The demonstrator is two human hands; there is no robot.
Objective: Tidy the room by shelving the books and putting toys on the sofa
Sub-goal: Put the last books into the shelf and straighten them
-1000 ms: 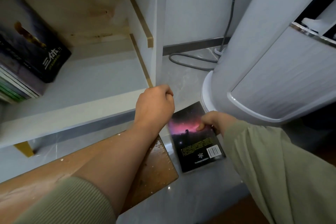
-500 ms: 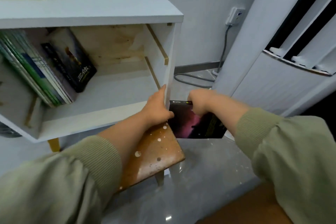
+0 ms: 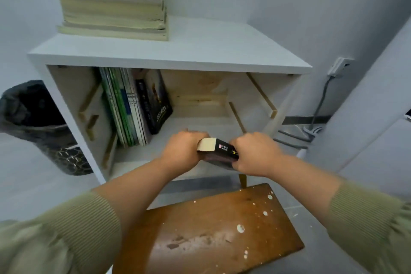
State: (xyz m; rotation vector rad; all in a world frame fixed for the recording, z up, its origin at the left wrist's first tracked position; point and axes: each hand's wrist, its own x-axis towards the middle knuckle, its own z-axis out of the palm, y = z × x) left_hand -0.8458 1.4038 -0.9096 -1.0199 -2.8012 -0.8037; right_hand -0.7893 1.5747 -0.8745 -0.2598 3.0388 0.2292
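We hold the book (image 3: 219,151) at the shelf (image 3: 222,51) mouth, left hand (image 3: 182,151) and right hand (image 3: 255,154) each with a grip curled round it.

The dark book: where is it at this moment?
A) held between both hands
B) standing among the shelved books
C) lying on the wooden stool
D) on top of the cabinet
A: the left hand and the right hand each grip one end of the dark book, in front of the white cabinet.
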